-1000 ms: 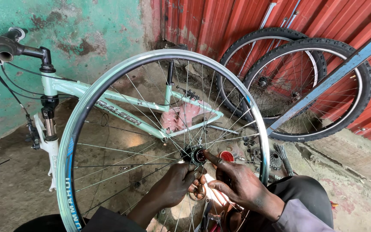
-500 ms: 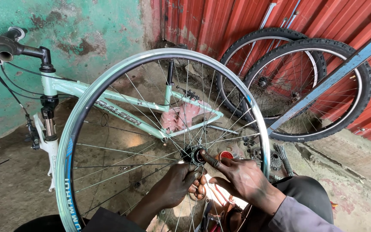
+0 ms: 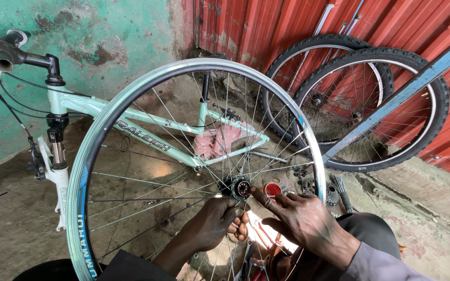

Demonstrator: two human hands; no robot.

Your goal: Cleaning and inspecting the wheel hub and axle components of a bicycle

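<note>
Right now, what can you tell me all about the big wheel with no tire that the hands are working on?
The bare wheel stands upright in front of the person, with no tire. Its rim looks like shiny silver metal with a blue stripe and white lettering on the left side. Thin metal spokes run in to a dark hub in the middle. The left hand grips it just below the hub, through the spokes. The right hand reaches in, fingertips touching the hub. A pale green bicycle frame lies behind it.

Silver rim (image 3: 308, 140) — mint-green frame (image 3: 147, 132), red wall (image 3: 287, 31).
</note>
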